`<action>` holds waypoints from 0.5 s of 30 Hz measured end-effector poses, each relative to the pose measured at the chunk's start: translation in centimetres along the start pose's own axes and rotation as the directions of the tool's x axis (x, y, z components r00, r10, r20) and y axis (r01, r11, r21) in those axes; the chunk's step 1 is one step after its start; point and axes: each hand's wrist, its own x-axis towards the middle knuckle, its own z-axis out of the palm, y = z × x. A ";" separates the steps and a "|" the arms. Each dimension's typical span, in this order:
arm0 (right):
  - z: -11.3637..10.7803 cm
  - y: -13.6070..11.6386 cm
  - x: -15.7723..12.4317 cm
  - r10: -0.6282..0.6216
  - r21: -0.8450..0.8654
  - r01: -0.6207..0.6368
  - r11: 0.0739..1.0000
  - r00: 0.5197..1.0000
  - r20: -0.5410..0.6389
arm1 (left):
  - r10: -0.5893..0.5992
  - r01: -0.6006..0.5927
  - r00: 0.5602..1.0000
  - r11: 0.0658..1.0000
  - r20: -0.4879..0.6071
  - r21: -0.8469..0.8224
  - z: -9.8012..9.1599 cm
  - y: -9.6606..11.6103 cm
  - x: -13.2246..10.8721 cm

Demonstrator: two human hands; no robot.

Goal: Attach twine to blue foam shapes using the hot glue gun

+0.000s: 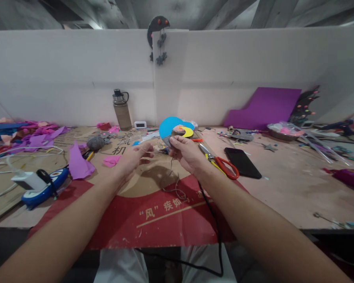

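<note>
My right hand pinches a blue curved cutout between thumb and fingers, above the middle of the table. Its lower edge near my thumb looks grey, as if covered with yarn. From there a grey yarn strand trails down onto the red and brown cardboard sheet. Left of the cutout, my left hand is raised with loosely bent fingers apart, and nothing shows in it. Just behind the right hand is a round tape-like roll with a yellow face, partly hidden by the cutout.
Red-handled scissors and a black phone lie right of my hands. A grey yarn ball, a bottle and a blue power strip are leftward. A purple sheet leans on the back wall. A black cable crosses the front edge.
</note>
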 end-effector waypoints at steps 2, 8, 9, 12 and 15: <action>-0.2 0.1 0.2 0.002 0.000 -0.002 1.000 1.000 -0.001 | 0.109 -0.104 0.973 0.994 -0.202 0.036 -0.7 -0.1 0.4; 0.0 0.3 -0.4 -0.373 -0.574 0.346 0.743 0.925 0.074 | 0.014 -0.035 0.978 0.994 -0.210 -0.099 -0.8 0.3 0.5; 0.1 0.3 -0.6 -0.436 -0.645 0.411 0.645 0.890 0.132 | -0.062 0.041 0.986 0.990 -0.156 -0.137 -0.6 0.5 0.3; 0.2 0.4 -0.9 -0.533 -0.736 0.562 0.379 0.782 0.323 | -0.328 0.336 0.942 0.921 0.076 -0.196 -0.4 0.9 0.0; -0.1 0.9 -0.6 -0.529 -0.753 0.626 0.203 0.718 0.453 | -0.440 0.472 0.879 0.859 0.186 -0.197 -0.6 1.4 -0.1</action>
